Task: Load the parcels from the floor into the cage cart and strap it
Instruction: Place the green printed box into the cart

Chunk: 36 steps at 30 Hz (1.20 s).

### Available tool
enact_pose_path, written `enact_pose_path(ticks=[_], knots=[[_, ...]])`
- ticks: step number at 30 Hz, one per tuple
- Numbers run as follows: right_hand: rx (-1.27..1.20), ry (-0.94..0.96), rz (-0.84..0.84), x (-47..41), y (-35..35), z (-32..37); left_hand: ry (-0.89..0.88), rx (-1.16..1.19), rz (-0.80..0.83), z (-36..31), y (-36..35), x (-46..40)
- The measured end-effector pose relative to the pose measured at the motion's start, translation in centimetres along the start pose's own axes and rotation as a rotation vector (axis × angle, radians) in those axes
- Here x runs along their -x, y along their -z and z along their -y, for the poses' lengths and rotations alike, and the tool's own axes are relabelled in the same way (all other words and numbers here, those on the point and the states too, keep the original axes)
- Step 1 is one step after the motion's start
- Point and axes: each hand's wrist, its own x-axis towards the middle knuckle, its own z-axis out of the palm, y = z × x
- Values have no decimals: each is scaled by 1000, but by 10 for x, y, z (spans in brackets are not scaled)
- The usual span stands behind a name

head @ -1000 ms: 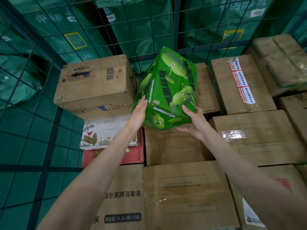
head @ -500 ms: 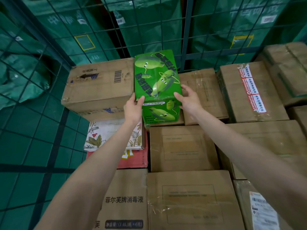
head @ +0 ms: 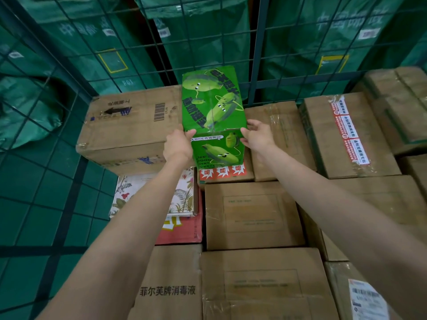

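Our left hand (head: 177, 144) presses against the left side of the green parcel (head: 213, 112), thumb hooked over its near top edge and the fingers out of sight behind the side. Our right hand (head: 255, 135) mirrors it on the right side, thumb and fingers curled loosely at the corner, touching the parcel's edge. Between them the green parcel stands upright, printed with cartoon green figures, set on the stacked load at about 12 o'clock from our hands, close to the wire mesh back wall (head: 258, 72) of the cage cart.

At 9 o'clock of the parcel, touching it, lies a large brown carton (head: 129, 125) with a barcode and an arrow. At 3 o'clock sits a taped brown carton (head: 284, 139), and further right one with a red-and-white label strip (head: 349, 132). At 6 o'clock, just under the parcel, we see a box edge with red stickers (head: 223, 173), then a plain carton (head: 251, 215). At 7 o'clock is a floral-printed box (head: 184, 199) on a red one (head: 184, 229). Green sacks (head: 203, 35) hang beyond the mesh.
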Motion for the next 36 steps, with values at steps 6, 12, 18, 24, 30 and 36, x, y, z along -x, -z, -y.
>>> enact_pose_path(ticks=[6,12,18,24,30,36], knots=[[-109,-8,72,23,16,-7,26,342,32,10,-10,15],[-296,-35,-5,69,29,-35,59,679,40,40,-18,89],[-437,-123,-37,145,43,-79,103,857,73,73,-16,164],[-456,-137,-130,252,49,-131,64,805,212,111,-17,259],[-501,-207,-235,369,41,-189,20,722,425,175,-16,346],[-514,-245,-411,474,36,-258,-30,561,634,230,-4,414]])
